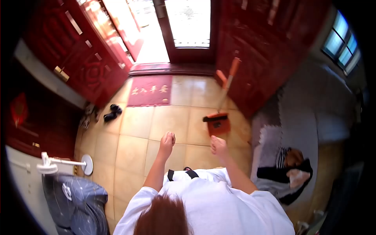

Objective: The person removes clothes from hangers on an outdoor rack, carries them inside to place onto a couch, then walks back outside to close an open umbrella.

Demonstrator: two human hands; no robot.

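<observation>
Both of my forearms reach forward over the tiled floor point(129, 143). My left hand point(167, 141) is closed in a fist near the middle of the view, with nothing visible in it. To its right, my right hand point(218, 146) is also curled closed, and nothing shows between its fingers. Just beyond my right hand, an orange dustpan point(218, 126) lies on the tiles with a dark-bristled broom head point(215, 117) across its far edge. Orange-topped handles point(234, 66) rise from it and lean toward the red door on the right.
A red mat point(149, 91) lies before the open doorway, between red doors point(94, 74). Black shoes point(112, 112) are at the left. A white stand point(87, 164) and grey cover point(76, 203) sit lower left. Clothes point(288, 168) lie at the right.
</observation>
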